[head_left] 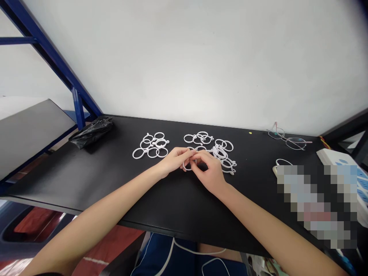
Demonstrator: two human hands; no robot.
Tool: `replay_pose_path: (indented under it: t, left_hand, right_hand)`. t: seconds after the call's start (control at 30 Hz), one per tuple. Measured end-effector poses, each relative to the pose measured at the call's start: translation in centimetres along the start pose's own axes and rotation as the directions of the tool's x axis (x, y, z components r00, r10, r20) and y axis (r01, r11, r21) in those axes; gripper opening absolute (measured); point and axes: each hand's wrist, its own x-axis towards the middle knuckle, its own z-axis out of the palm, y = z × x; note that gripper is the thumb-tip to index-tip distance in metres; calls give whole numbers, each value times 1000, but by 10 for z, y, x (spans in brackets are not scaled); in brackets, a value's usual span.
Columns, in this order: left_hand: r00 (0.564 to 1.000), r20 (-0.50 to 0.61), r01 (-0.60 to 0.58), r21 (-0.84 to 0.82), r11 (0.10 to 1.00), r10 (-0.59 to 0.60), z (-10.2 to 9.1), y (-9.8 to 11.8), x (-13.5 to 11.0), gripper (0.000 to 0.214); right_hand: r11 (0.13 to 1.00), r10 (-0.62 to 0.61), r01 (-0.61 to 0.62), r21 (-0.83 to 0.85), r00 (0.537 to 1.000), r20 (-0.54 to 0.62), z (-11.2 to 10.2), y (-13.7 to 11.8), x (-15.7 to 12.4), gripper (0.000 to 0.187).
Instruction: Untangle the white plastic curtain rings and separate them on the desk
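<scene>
Forearms (115,207) near; my left hand (176,159) and right hand (211,172) clamp fingers on one ring (186,169), apparently working its far edge; next needs steady pinch.

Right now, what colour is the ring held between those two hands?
The ring is white; it shows best in the head view.

Single head-worn view from close above the black tabletop (172,203), forward and down.
</scene>
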Motion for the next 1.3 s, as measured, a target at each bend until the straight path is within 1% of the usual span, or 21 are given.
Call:
replay_pose_path:
  t: [0.73, 0.93, 1.13, 1.3]
  left_hand:
    - [1000, -1, 5, -13, 1000, -5, 0, 0, 0, 47]
    - [1000, 3, -2, 22, 1000, 2, -1, -1, 0, 47]
    - [998, 8, -56, 78, 995, 55, -1, -3, 1, 49]
    - [997, 14, -81, 134, 988, 80, -1, -5, 1, 47]
  right_hand:
    - [1000, 3, -3, -5, 1000, 5, -1, 0, 0, 13]
    - [1000, 6, -6, -7, 1000, 4, 0, 0, 0, 13]
    - [1000, 1, -1, -26, 1000, 2, 0, -1, 1, 14]
    - [999, 11, -11, -33, 1000, 8, 0, 0, 0, 14]
